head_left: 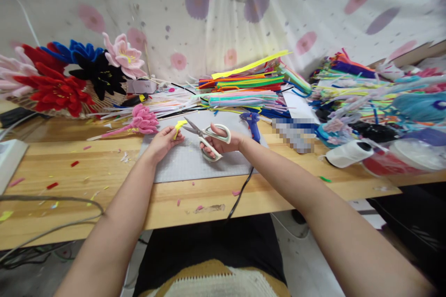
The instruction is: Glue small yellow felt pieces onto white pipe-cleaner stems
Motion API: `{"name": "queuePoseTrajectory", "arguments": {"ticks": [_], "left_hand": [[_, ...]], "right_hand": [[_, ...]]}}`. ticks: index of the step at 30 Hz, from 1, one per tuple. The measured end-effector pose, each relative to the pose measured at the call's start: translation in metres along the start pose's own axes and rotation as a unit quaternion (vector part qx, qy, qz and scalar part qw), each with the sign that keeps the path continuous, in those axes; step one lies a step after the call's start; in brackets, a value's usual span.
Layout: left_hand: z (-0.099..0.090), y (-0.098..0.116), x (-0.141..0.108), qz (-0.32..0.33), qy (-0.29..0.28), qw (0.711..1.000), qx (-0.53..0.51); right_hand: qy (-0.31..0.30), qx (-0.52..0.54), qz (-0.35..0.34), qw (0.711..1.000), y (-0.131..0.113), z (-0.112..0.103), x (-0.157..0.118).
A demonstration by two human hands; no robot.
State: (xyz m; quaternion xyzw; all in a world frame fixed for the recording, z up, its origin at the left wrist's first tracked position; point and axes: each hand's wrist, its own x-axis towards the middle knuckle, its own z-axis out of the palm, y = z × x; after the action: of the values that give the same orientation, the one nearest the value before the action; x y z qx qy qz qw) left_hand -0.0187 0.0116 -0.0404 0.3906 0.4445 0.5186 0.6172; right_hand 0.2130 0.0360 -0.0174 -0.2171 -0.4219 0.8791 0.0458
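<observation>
My left hand [166,142] pinches a small yellow strip [179,128], perhaps paper or felt, above the grey cutting mat [174,167]. In my right hand [226,141] is a pair of scissors [199,132] with white and grey handles. Their blades are spread and point left, with the tips close to the yellow strip; whether they touch it I cannot tell. Just left of my left hand lies a pink fuzzy flower [142,120] with a pale stem. A blue glue gun [251,125] rests behind my right wrist, its cord running to the table's front edge.
Fuzzy flowers in red, black, blue and pink [64,90] stand at the back left. Bundles of coloured pipe cleaners [247,97] line the back. A white roll [349,153] and plastic-wrapped goods lie right. Scraps dot the wooden table [114,158]; a grey cable [52,198] crosses its left side.
</observation>
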Motion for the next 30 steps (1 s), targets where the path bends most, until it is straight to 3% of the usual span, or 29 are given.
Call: {"name": "queuePoseTrajectory", "arguments": {"ticks": [6,13,24,30], "left_hand": [[0.000,0.000,0.000,-0.001,-0.004,1.000,0.003],[0.000,-0.001,0.000,0.005,-0.003,1.000,0.013],[0.001,-0.001,0.001,0.009,0.002,1.000,0.019],[0.001,-0.003,0.002,0.022,0.006,0.999,0.032]], "right_hand": [[0.006,-0.001,-0.011,1.000,0.000,0.000,0.005],[-0.034,-0.026,-0.005,0.999,0.009,-0.003,0.011],[0.022,-0.028,0.000,0.999,0.007,0.000,0.008],[0.009,-0.022,-0.019,1.000,0.009,-0.004,0.012]]}}
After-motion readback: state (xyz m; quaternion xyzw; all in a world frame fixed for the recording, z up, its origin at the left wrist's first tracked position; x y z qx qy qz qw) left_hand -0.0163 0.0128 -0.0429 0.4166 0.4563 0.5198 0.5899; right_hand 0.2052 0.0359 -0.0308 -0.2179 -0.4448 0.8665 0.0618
